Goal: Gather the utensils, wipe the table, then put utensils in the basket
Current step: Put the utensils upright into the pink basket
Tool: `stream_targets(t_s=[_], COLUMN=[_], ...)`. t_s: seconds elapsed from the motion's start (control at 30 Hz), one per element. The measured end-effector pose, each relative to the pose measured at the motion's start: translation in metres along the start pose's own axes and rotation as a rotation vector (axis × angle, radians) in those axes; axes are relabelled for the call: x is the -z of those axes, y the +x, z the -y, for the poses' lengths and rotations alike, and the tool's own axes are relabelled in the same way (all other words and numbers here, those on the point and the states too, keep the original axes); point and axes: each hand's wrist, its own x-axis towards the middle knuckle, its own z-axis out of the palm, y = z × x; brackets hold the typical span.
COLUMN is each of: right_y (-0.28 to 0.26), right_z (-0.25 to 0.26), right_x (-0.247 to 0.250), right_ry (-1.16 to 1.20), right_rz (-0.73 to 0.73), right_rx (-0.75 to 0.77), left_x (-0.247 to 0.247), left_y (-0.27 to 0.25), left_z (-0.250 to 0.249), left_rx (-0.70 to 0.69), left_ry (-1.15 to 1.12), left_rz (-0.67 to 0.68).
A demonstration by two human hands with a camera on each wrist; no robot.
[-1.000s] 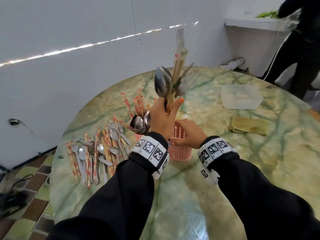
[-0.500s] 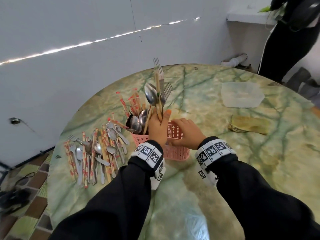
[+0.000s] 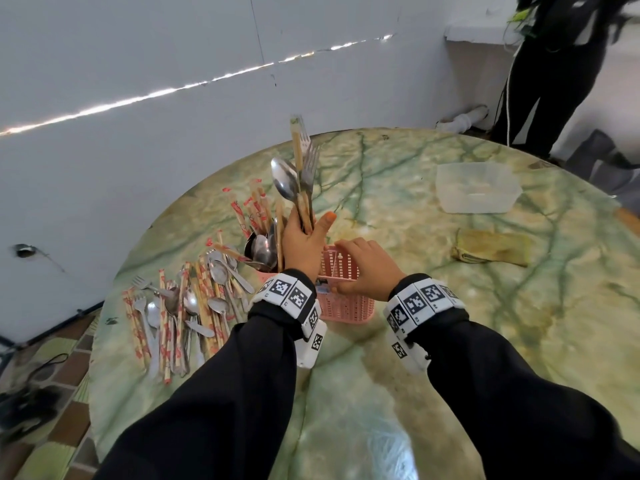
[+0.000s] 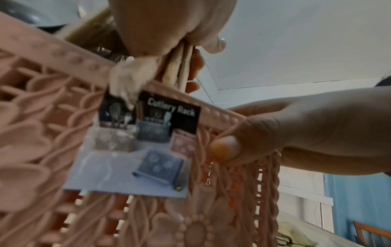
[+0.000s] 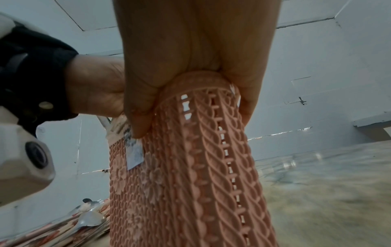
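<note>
A pink lattice basket (image 3: pixel 341 308) stands on the green marbled table (image 3: pixel 467 341), with spoons and wrapped chopsticks upright in its left part. My left hand (image 3: pixel 304 237) grips a bundle of utensils (image 3: pixel 298 178), a spoon, forks and chopsticks, upright just over the basket's rim (image 4: pixel 69 51). The lower ends of the bundle (image 4: pixel 180 66) reach down at the rim. My right hand (image 3: pixel 367 268) grips the basket's right end, thumb (image 4: pixel 224 148) on the near wall, fingers (image 5: pixel 247 100) over the top. A heap of loose spoons, forks and wrapped chopsticks (image 3: pixel 176 313) lies left of the basket.
A folded yellow-green cloth (image 3: pixel 491 251) lies to the right of the basket. A clear plastic tub (image 3: pixel 478 187) sits beyond it. A white wall runs behind the table, and a person in black (image 3: pixel 561 64) stands at the far right. Tiled floor shows at the lower left.
My left hand has come down with the utensil bundle, from well above the basket to its rim. The right hand has kept its hold on the basket.
</note>
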Motion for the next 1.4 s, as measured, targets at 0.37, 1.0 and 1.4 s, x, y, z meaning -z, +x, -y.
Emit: stream_targets(t_s=[0.37, 1.0, 1.4], right_y=[0.0, 0.001, 0.0], right_z=[-0.001, -0.002, 0.0], right_x=[0.0, -0.002, 0.0], right_ry=[0.007, -0.016, 0.02], right_rz=[-0.014, 0.001, 0.01], right_rx=[0.015, 0.007, -0.003], left_x=[-0.011, -0.007, 0.007], left_y=[0.009, 0.001, 0.004], left_z=[-0.015, 0.026, 0.033], left_rx=[-0.025, 0.194, 0.164], left_ry=[-0.045, 0.145, 0.248], left_rz=[-0.044, 0.132, 0.297])
